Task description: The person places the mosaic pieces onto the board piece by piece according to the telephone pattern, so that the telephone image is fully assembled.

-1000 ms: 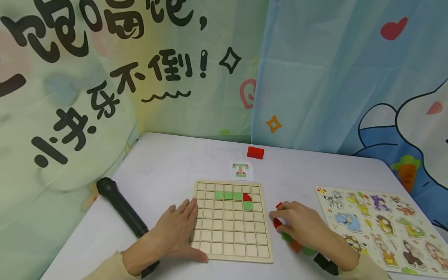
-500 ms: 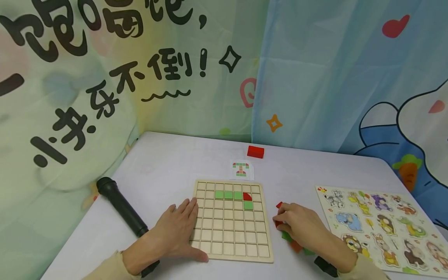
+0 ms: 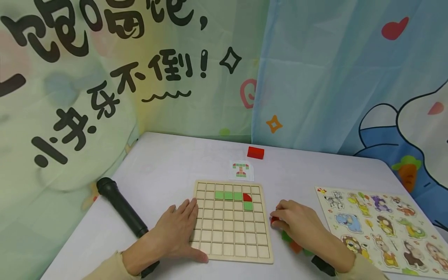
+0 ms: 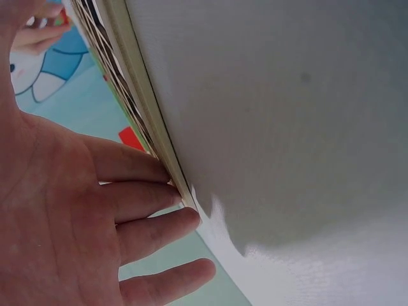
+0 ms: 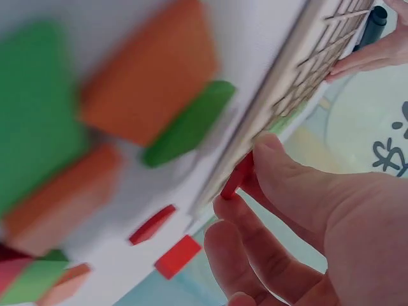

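Observation:
My right hand (image 3: pixel 297 223) pinches a small red wooden tile (image 5: pixel 240 174) between thumb and fingers, just right of the wooden grid board (image 3: pixel 231 225). In the head view only an edge of that tile shows at the fingertips. Below the hand lie loose green tiles (image 5: pixel 191 124) and orange tiles (image 5: pixel 153 76), partly covered by it. My left hand (image 3: pixel 175 229) lies along the board's left side, fingers straight, fingertips at its edge in the left wrist view. Green tiles (image 3: pixel 228 195) form a row on the board, ending in a rounded red tile (image 3: pixel 247 197) with another green one below.
Behind the board lie a pattern card (image 3: pixel 241 170) and a red block (image 3: pixel 255 153). A black microphone (image 3: pixel 122 208) is at left, partly under the left forearm. An animal puzzle board (image 3: pixel 381 225) lies at right. A black object (image 3: pixel 322 266) sits by the right wrist.
My right hand's fingers have closed on the red tile among the loose pieces and shifted slightly toward the board with it. The left hand and the board have stayed still.

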Action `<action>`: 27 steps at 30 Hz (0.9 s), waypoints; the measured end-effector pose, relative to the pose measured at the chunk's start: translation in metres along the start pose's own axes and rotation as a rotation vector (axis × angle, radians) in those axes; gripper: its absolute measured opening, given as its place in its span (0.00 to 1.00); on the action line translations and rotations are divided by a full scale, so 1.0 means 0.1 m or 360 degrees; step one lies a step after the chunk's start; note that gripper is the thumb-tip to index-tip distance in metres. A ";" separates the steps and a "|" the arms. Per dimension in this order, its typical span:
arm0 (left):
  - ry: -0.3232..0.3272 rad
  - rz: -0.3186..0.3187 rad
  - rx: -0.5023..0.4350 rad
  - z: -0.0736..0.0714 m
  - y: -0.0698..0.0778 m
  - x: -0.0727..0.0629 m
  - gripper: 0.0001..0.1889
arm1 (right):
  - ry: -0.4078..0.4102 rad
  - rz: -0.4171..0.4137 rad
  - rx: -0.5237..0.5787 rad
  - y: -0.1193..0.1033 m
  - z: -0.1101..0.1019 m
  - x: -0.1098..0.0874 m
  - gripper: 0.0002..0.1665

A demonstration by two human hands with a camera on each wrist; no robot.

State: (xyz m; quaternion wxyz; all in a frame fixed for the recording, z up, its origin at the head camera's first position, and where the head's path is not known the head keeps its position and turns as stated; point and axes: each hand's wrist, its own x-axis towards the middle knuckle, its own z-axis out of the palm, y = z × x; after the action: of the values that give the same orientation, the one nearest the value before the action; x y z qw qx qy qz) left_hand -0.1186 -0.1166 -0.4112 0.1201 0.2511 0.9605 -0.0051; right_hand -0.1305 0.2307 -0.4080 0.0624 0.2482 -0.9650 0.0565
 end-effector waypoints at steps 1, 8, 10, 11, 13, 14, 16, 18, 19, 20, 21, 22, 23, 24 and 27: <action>0.0004 0.0001 -0.0002 0.00 0.00 0.00 0.74 | 0.0015 -0.0008 0.0000 -0.03 -0.01 0.03 0.10; 0.0013 0.0000 -0.0009 0.01 -0.01 -0.01 0.74 | 0.0147 -0.0152 0.0033 -0.26 -0.07 0.31 0.10; 0.0010 0.0002 -0.0003 0.01 -0.01 0.00 0.74 | 0.0197 -0.0223 0.0036 -0.32 -0.06 0.41 0.09; 0.0011 0.0004 0.0000 0.01 -0.01 0.01 0.74 | 0.0214 -0.0256 0.0039 -0.36 -0.06 0.46 0.08; 0.0012 0.0005 0.0009 0.01 -0.01 0.01 0.74 | 0.0222 -0.0308 0.0055 -0.42 -0.04 0.57 0.07; 0.0013 0.0004 0.0014 0.01 -0.01 0.01 0.74 | 0.0210 -0.0327 0.0066 -0.46 -0.04 0.62 0.06; 0.0014 0.0002 0.0022 0.01 -0.01 0.01 0.73 | 0.0181 -0.0356 0.0080 -0.53 -0.02 0.73 0.06; 0.0013 -0.0002 0.0027 0.01 -0.01 0.01 0.73 | 0.0140 -0.0368 0.0095 -0.61 -0.01 0.84 0.06; 0.0011 -0.0003 0.0030 0.01 -0.01 0.00 0.73 | 0.0123 -0.0375 0.0097 -0.64 -0.01 0.89 0.05; 0.0011 -0.0004 0.0035 0.01 -0.01 0.00 0.73 | 0.0103 -0.0377 0.0098 -0.67 -0.01 0.95 0.05; 0.0010 -0.0004 0.0039 0.01 -0.01 0.00 0.73 | 0.0082 -0.0380 0.0100 -0.71 0.00 1.00 0.05; 0.0010 -0.0003 0.0043 0.01 -0.01 0.00 0.73 | 0.0061 -0.0381 0.0103 -0.74 0.01 1.06 0.04; 0.0006 -0.0002 0.0045 0.01 -0.01 0.00 0.73 | 0.0041 -0.0383 0.0102 -0.76 0.03 1.11 0.04; 0.0003 -0.0001 0.0049 0.01 -0.02 0.00 0.73 | 0.0023 -0.0386 0.0095 -0.79 0.04 1.16 0.03; 0.0002 0.0006 0.0059 0.01 -0.02 0.01 0.73 | -0.0031 -0.0387 0.0070 -0.86 0.12 1.30 0.03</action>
State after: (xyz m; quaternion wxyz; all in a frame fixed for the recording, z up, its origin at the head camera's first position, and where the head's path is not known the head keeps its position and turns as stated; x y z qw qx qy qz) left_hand -0.1199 -0.1183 -0.4124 0.1148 0.2551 0.9598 -0.0226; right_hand -0.2025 0.0933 -0.3937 0.0539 0.3653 -0.9269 0.0671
